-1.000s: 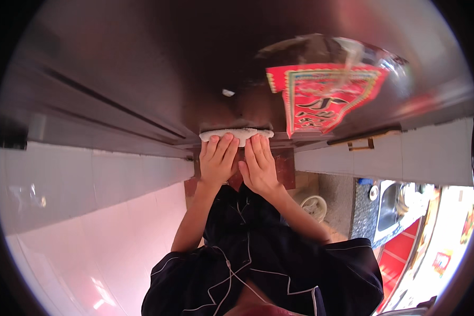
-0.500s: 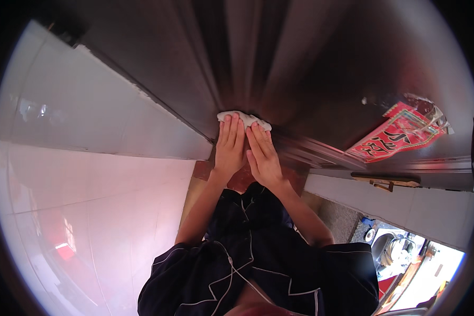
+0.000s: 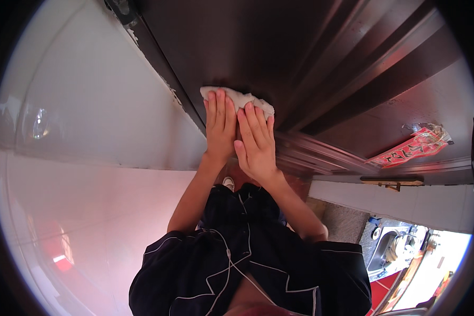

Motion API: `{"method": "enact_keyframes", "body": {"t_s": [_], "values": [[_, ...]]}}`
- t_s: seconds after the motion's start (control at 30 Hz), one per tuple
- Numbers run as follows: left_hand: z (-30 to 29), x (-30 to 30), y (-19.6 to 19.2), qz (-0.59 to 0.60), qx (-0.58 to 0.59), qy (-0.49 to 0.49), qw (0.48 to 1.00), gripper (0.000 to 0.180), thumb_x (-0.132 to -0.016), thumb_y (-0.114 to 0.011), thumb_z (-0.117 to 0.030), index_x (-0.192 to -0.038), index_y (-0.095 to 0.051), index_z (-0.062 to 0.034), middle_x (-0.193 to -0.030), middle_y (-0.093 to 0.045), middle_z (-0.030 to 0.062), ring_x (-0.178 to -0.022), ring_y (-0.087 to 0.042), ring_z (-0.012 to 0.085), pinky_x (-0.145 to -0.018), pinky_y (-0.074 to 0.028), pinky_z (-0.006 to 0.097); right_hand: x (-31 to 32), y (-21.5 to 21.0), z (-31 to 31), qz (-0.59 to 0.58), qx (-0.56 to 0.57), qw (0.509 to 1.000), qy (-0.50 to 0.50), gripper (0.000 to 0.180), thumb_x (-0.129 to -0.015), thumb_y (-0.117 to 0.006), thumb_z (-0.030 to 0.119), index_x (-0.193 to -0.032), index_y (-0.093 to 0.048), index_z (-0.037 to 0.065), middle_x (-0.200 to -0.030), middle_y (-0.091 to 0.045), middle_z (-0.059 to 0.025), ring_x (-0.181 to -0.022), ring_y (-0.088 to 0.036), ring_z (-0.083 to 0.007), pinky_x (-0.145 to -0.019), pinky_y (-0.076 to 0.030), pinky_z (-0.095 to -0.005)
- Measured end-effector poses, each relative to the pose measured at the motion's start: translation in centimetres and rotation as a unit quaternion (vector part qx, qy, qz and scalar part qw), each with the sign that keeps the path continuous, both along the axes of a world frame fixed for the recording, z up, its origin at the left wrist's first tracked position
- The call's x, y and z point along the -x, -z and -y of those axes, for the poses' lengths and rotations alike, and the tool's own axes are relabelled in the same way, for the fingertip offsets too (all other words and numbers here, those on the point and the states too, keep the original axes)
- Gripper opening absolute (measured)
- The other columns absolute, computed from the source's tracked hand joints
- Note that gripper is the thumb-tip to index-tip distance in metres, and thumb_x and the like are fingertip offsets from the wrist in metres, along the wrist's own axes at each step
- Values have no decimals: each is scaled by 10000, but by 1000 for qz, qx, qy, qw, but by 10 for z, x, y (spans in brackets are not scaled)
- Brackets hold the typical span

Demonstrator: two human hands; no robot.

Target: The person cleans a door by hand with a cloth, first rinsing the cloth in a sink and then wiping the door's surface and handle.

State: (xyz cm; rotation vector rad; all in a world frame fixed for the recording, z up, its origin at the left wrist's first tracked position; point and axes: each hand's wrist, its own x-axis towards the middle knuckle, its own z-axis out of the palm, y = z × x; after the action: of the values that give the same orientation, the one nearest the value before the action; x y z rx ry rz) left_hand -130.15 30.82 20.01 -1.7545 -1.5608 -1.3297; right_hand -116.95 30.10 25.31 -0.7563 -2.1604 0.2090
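A folded white cloth (image 3: 242, 99) lies against the dark brown door (image 3: 205, 42), pressed there by both my hands. My left hand (image 3: 221, 126) rests flat on the cloth's left part, its fingers stretched upward. Beside it, my right hand (image 3: 257, 139) presses the right part with straight fingers and the thumb held apart. The fingertips cover the lower edge of the cloth, and neither hand is curled round it.
White tiles cover the wall (image 3: 89, 105) on the left, meeting a chipped door edge. A torn red paper strip (image 3: 408, 150) hangs on the door at right, above a wooden latch piece (image 3: 392, 181). Lower right shows a metal sink (image 3: 387, 250) holding dishes.
Both hands and the cloth have moved up and slightly left across the door. The view has shifted: the door's ridges now appear further right, and a shoe shows below my hands.
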Motion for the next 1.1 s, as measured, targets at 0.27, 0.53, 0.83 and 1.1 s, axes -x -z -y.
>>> {"method": "enact_keyframes", "body": {"t_s": [0.27, 0.53, 0.83, 1.1], "values": [[41, 25, 125, -5, 183, 44, 982, 614, -876, -547, -149, -1349, -364, 197, -1474, -284, 416, -1387, -240, 608, -1145, -269, 611, 15, 103, 20, 82, 58, 995, 18, 480, -926, -557, 151, -1377, -515, -8, -1436, -501, -145, -1302, -486, -311, -1115, -322, -495], [10, 36, 18, 106, 32, 27, 994, 608, -960, -508, -165, -1447, -308, 139, -1542, -201, 383, -1427, -157, 594, -1160, -229, 604, 50, 10, 6, 87, 31, 996, -6, 513, -950, -522, 163, -1420, -466, -35, -1505, -422, -199, -1395, -390, -382, -1160, -221, -558], [-13, 52, -26, 35, -83, 7, 996, 515, -965, -529, -162, -1373, -421, 133, -1498, -324, 366, -1395, -254, 592, -1131, -313, 593, 60, -26, 0, 63, -48, 996, 52, 546, -992, -434, 268, -1447, -441, -35, -1544, -366, -221, -1448, -295, -426, -1194, -106, -548], [31, 56, 75, 53, 86, 46, 994, 497, -914, -552, -104, -1322, -452, 162, -1494, -325, 363, -1399, -271, 570, -1142, -299, 583, 38, 53, 13, 152, 22, 988, 9, 495, -945, -538, 183, -1402, -501, -1, -1474, -480, -121, -1333, -466, -304, -1152, -259, -519]]}}
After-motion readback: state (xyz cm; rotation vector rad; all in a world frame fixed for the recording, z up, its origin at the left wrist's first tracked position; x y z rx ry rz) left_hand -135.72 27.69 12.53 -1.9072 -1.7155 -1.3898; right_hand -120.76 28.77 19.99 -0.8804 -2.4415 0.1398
